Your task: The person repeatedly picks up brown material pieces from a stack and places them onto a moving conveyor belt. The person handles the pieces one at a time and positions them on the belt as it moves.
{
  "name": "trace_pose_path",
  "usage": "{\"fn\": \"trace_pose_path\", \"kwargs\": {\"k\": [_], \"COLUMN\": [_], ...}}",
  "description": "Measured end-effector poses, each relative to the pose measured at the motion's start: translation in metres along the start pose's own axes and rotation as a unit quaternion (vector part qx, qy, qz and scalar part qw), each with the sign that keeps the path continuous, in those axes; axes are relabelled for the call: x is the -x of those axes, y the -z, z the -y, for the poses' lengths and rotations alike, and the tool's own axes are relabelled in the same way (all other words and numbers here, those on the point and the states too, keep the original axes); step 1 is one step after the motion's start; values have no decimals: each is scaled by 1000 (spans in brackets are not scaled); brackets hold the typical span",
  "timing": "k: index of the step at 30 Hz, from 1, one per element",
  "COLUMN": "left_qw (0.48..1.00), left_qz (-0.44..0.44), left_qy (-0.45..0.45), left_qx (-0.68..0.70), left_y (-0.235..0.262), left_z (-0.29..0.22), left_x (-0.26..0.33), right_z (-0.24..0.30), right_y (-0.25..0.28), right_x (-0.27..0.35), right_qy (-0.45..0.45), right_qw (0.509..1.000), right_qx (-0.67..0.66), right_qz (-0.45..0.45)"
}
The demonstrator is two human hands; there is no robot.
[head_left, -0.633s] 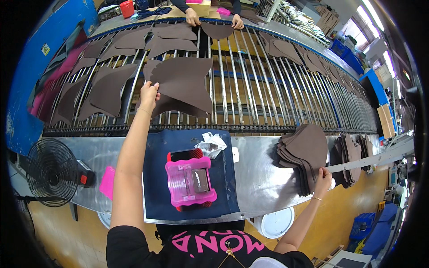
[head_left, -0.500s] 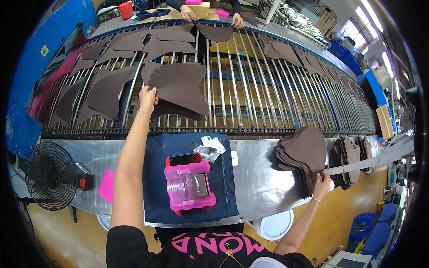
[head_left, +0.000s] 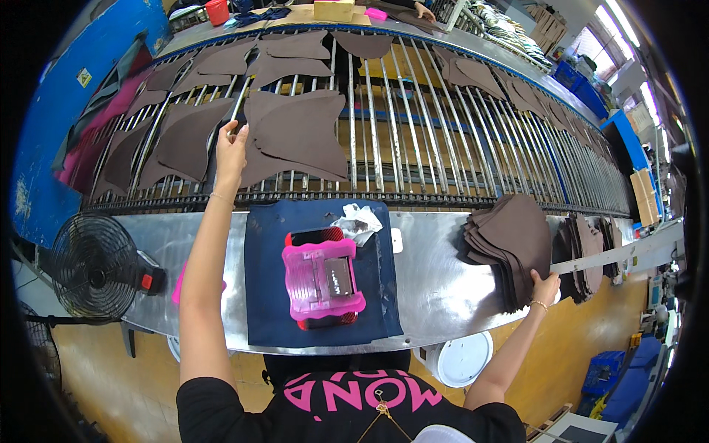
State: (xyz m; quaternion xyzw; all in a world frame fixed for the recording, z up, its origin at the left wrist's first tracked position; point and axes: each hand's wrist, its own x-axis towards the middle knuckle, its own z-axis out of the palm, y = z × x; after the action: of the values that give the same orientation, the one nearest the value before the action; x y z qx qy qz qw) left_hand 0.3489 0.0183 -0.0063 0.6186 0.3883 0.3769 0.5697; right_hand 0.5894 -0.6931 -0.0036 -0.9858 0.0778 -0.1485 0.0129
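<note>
Workshop interior: a long conveyor of parallel metal rods (head_left: pixel 443 140) ran across the upper field, fronted by a polished steel workbench (head_left: pixel 428 280) with a dark blue mat (head_left: pixel 266 295) at its near edge. A black caged fan (head_left: pixel 96 266) stood at the workbench's left end beside a blue wall panel (head_left: pixel 66 111); the floor (head_left: pixel 576 347) was yellow-orange, with a white round bucket (head_left: pixel 461 359) below the near edge and blue crates (head_left: pixel 602 369) toward the lower right. Bright windows (head_left: pixel 617 29) lit the upper right corner, above stacked cardboard boxes (head_left: pixel 546 26).
</note>
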Motion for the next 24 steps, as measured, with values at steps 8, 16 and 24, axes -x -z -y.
{"fn": "trace_pose_path", "kwargs": {"k": [8, 16, 24], "left_qw": [994, 960, 941], "left_qz": [96, 117, 316], "left_qy": [-51, -253, -35], "left_qx": [13, 12, 114], "left_y": [37, -24, 71], "left_z": [-54, -94, -146], "left_x": [83, 159, 197], "right_z": [69, 186, 261], "right_y": [95, 199, 189], "right_x": [29, 108, 177], "right_qy": [163, 231, 295], "right_qw": [968, 761, 488], "right_qx": [-187, -602, -790], "right_qz": [-40, -64, 223]}}
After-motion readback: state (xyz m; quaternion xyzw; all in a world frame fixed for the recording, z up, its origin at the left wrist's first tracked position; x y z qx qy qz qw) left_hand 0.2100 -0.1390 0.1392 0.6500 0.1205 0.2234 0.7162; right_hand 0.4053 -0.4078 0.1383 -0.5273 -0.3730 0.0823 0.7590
